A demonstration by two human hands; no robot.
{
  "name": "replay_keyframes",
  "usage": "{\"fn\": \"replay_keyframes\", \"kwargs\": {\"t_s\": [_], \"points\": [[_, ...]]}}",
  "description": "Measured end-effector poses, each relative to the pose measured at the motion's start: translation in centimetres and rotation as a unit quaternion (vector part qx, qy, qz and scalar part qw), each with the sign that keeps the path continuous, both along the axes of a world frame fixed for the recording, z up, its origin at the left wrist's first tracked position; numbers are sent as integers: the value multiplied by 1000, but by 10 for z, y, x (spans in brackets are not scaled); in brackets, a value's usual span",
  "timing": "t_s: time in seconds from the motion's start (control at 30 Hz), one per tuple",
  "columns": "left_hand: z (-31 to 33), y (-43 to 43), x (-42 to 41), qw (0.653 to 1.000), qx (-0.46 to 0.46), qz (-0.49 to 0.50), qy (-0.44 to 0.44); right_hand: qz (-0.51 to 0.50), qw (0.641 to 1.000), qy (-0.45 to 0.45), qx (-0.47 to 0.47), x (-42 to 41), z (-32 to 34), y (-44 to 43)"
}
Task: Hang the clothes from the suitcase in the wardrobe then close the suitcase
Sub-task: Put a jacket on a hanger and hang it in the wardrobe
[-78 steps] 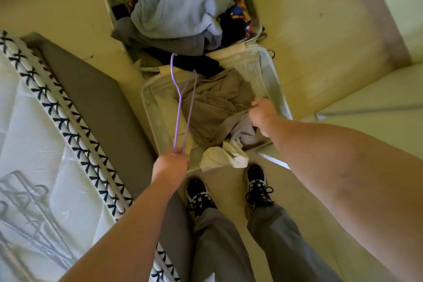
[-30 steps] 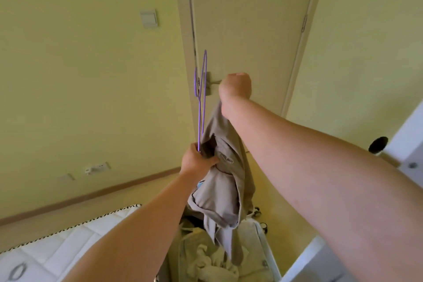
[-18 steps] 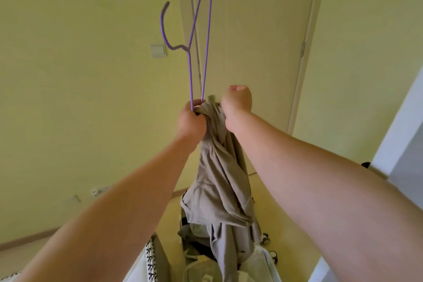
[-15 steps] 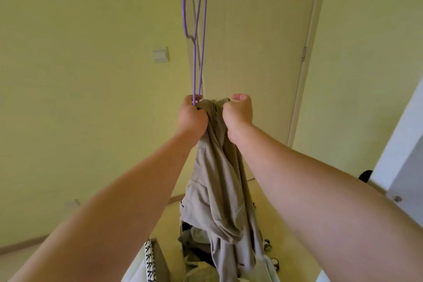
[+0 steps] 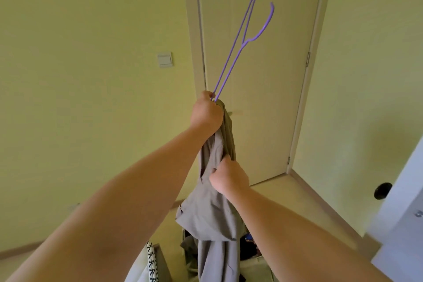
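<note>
Head-worn wide-angle view, looking forward, facing a nearby door [image 5: 263, 75] (corner to its right)

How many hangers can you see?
1. The purple hanger sticks up from the left hand, which also grips the grey garment. More may be out of view.

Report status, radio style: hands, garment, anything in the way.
Left hand grips purple hanger and top of garment. Right hand grips garment lower down. Garment bunched, not spread on hanger. Nothing in the way; closed door ahead.
</note>
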State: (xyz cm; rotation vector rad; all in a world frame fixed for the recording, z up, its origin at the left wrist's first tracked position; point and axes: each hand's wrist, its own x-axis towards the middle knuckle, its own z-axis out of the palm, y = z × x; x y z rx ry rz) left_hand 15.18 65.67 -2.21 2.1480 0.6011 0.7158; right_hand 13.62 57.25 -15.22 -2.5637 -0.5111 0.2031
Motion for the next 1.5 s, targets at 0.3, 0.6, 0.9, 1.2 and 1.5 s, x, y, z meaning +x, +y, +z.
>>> {"fn": "replay_keyframes", "kwargs": {"t_s": [0.3,0.6,0.9,1.2,1.5], "points": [[-18,54,-27,996,14,91,22,-126,950,-82,275,49,29,-28],[-14,68,-40,995,-14,98,26,-98,958,-255,-82,36,-20,-45],[10,49,-49,995,97,26,26,-217,759,489,372,21,-30,-39],[24,26,-46,997,52,59,-13,-56,942,293,153,-14,-60,-11],[22,25,-41,997,-41,54,-21,-142,974,177,21,-5,-82,-15]]}}
